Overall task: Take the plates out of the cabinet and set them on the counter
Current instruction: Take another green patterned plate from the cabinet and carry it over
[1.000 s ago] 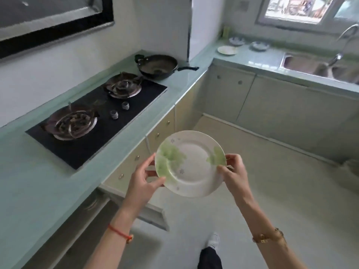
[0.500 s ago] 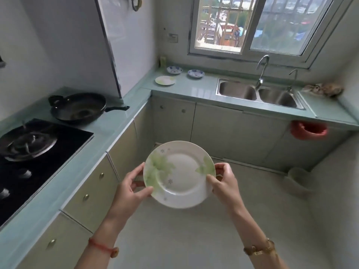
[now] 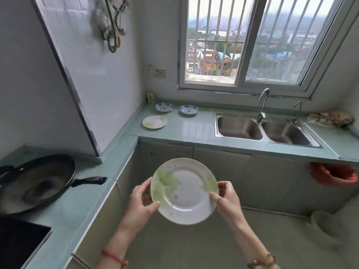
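Observation:
I hold a white plate with green leaf prints in front of me, over the floor, tilted a little toward me. My left hand grips its left rim and my right hand grips its right rim. A matching plate lies flat on the pale green counter under the window, near the corner. Behind it stand two small blue-patterned bowls. The cabinet the plates came from is not in view.
A double steel sink with a tap fills the counter's right half. A black wok sits on the left counter, its handle pointing right, with the black hob below it. A red bag hangs from the counter at right.
The view has swung right and up from the hob toward the window counter and come closer to it. Both hands keep the same grip on the plate.

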A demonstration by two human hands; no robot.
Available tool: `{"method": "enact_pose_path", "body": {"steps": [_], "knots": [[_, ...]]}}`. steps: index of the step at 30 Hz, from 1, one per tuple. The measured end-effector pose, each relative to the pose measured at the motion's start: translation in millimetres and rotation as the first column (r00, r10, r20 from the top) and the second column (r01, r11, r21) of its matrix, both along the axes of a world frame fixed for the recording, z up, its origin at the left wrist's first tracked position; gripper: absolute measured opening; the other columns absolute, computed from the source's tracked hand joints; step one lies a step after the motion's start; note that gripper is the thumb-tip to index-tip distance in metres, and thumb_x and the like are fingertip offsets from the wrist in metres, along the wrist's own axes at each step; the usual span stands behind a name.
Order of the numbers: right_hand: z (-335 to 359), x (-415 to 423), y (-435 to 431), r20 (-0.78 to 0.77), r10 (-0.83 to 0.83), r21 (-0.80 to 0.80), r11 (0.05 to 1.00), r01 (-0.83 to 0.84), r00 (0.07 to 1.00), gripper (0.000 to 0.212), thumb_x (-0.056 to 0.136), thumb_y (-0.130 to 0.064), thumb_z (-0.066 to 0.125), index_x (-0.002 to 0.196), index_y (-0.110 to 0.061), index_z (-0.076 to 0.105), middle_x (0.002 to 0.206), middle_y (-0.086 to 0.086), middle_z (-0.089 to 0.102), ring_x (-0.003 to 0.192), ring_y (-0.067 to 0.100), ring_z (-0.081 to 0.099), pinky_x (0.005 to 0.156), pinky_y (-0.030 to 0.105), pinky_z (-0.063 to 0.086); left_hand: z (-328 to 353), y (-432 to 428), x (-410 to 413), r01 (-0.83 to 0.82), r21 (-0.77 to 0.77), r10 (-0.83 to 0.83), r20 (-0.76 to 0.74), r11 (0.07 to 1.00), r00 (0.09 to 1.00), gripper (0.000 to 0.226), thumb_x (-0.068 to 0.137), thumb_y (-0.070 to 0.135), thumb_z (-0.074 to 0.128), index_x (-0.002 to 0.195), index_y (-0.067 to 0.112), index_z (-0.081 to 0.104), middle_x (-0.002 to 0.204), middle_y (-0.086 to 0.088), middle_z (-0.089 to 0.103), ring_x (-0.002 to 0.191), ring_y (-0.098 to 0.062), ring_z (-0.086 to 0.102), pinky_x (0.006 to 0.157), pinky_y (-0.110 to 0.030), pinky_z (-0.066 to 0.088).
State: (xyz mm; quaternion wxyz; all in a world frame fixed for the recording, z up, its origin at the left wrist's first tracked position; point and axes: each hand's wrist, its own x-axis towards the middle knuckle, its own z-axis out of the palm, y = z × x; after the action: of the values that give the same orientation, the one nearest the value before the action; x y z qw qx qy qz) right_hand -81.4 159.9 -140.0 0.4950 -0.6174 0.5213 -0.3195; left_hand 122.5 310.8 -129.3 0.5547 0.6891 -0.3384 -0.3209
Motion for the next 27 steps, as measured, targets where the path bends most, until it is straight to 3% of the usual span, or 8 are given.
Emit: {"method": "enact_pose_path", "body": {"steps": [3,8,13,18,23,27], "knots": [[3,38,-64,-0.008,-0.019,0.001,1.000,0.019,1.000,0.022,0.079,-0.006,0.065,0.099,-0.013,0.056,0.090,0.003,0.067,0.082,0.017,0.062,0.068,0.024,0.047,5,-71,41,0.022,0.019,-0.022,0.015,1.000,1.000,0.075,0.082,-0.012,0.067,0.145,0.022,0.047,0.129,0.001,0.056,0.109,-0.011,0.067,0.101,-0.039,0.054],[0,86,-177,-0.044,-0.055,-0.004,0.999,0.055,0.998,0.023,0.080,-0.008,0.064,0.099,-0.016,0.055,0.089,0.000,0.065,0.080,0.008,0.060,0.062,0.017,0.042,-3,-190,100,0.070,0.076,-0.073,0.034,0.995,0.997,0.077,0.077,-0.010,0.068,0.144,0.024,0.050,0.127,-0.005,0.058,0.107,-0.021,0.068,0.094,-0.048,0.057],[-10,128,-290,-0.048,-0.016,0.012,1.000,0.016,0.999,0.022,0.081,-0.009,0.064,0.094,-0.022,0.052,0.092,-0.003,0.065,0.083,0.004,0.061,0.056,0.011,0.041,-11,-301,145,0.075,0.093,-0.084,0.092,0.993,0.992,0.078,0.071,-0.007,0.072,0.140,0.026,0.054,0.120,0.003,0.058,0.099,-0.019,0.070,0.084,-0.039,0.062],[-22,173,-406,-0.120,0.063,0.003,0.998,-0.063,0.991,0.020,0.082,-0.008,0.061,0.096,-0.017,0.049,0.092,0.000,0.061,0.079,0.008,0.056,0.060,0.019,0.041,-20,-403,180,0.015,0.125,-0.033,0.141,0.992,0.990,0.077,0.071,-0.003,0.076,0.139,0.025,0.054,0.119,0.004,0.063,0.092,-0.014,0.073,0.078,-0.017,0.055],[-39,223,-500,-0.213,0.124,-0.003,0.992,-0.127,0.969,0.022,0.084,-0.009,0.060,0.101,-0.009,0.048,0.094,0.003,0.057,0.080,0.016,0.055,0.066,0.026,0.043,-40,-489,217,-0.050,0.195,0.021,0.147,0.980,0.989,0.074,0.072,0.002,0.075,0.138,0.025,0.053,0.114,0.007,0.062,0.093,-0.009,0.067,0.066,-0.011,0.053],[-66,262,-559,-0.269,0.135,0.007,0.990,-0.138,0.954,0.019,0.085,-0.008,0.059,0.098,-0.010,0.046,0.094,0.002,0.052,0.077,0.009,0.050,0.057,0.014,0.035,-69,-546,248,-0.069,0.266,0.036,0.128,0.962,0.991,0.074,0.073,0.003,0.076,0.139,0.024,0.052,0.114,0.008,0.059,0.096,-0.008,0.062,0.062,-0.012,0.052]]}}
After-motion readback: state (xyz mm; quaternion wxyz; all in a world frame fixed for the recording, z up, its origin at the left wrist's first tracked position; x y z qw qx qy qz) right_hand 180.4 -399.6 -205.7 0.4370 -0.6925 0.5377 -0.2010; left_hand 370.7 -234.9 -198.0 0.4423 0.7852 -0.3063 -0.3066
